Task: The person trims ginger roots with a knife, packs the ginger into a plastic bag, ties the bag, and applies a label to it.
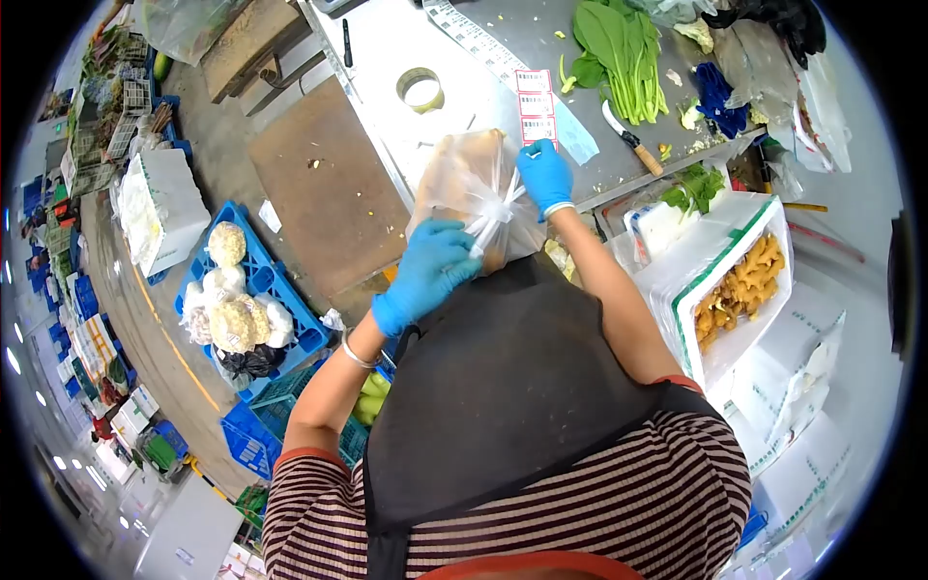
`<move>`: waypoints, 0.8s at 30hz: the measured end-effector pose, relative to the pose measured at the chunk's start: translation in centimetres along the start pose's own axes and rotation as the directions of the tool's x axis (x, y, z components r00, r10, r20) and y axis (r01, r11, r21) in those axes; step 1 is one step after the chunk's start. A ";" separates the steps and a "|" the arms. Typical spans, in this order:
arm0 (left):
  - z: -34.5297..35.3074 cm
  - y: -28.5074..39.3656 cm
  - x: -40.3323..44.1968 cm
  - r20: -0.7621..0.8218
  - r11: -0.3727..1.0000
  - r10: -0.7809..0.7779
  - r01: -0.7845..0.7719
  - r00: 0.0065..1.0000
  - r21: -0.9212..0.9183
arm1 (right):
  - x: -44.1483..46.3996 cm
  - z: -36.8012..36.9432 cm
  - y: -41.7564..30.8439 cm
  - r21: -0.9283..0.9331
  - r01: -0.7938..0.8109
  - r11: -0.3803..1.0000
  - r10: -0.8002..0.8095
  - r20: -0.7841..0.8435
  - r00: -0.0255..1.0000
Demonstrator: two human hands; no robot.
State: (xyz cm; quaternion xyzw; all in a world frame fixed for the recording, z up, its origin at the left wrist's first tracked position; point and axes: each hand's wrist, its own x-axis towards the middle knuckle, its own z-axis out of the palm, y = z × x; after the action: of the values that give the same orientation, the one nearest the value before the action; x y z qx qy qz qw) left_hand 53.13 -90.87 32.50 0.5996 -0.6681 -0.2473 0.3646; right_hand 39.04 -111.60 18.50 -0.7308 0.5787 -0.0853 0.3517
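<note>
A clear plastic bag (462, 181) with brownish contents sits at the near edge of the table, its top gathered into a knot. My left hand (432, 275), in a blue glove, has its fingers curled on the near left side of this bag, by the knot. Just right of the bag, my right hand (547, 178), also gloved in blue, pinches the lower end of a strip of red-and-white barcode labels (536, 102). Its fingertips are partly hidden by the glove's own angle.
Leafy greens (623, 58), a curved knife (633, 140) and a tape roll (420, 89) lie on the table (522, 34). A foam box of ginger (739, 295) stands at right. Bagged vegetables rest on a blue pallet (302, 314) at left.
</note>
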 end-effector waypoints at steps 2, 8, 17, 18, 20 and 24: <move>-1.1 1.7 0.2 0.104 0.654 -0.541 0.495 0.835 -0.572 | -1.4 -3.9 0.2 0.384 -0.078 0.920 -0.066 0.348 0.935; 1.3 1.1 4.2 0.102 0.542 -0.538 0.436 0.837 -0.719 | -8.9 -13.0 -6.6 0.739 -0.273 0.616 -0.400 0.592 0.700; 2.9 -0.4 4.5 0.287 0.661 -0.492 0.567 0.822 -0.491 | -9.1 -8.8 -4.4 0.550 -0.013 0.835 -0.246 0.396 0.885; 3.3 -0.7 4.1 0.274 0.750 -0.497 0.566 0.823 -0.341 | -7.3 -7.6 -3.2 0.535 -0.050 0.843 -0.165 0.346 0.924; 3.9 1.8 3.5 0.220 0.868 -0.386 0.434 0.896 -0.243 | -3.8 -3.7 -0.6 0.436 -0.028 0.899 -0.091 0.250 0.964; 2.2 1.8 4.3 0.275 1.000 -0.025 0.021 0.961 0.017 | -1.5 0.7 -0.2 0.228 0.093 0.969 -0.139 0.194 0.971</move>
State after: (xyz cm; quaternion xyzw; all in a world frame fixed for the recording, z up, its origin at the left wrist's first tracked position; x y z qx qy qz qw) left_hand 50.22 -95.09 33.38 0.5695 -0.7072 -0.3277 0.2610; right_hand 39.15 -109.89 18.54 -0.7257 0.4817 -0.0914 0.4827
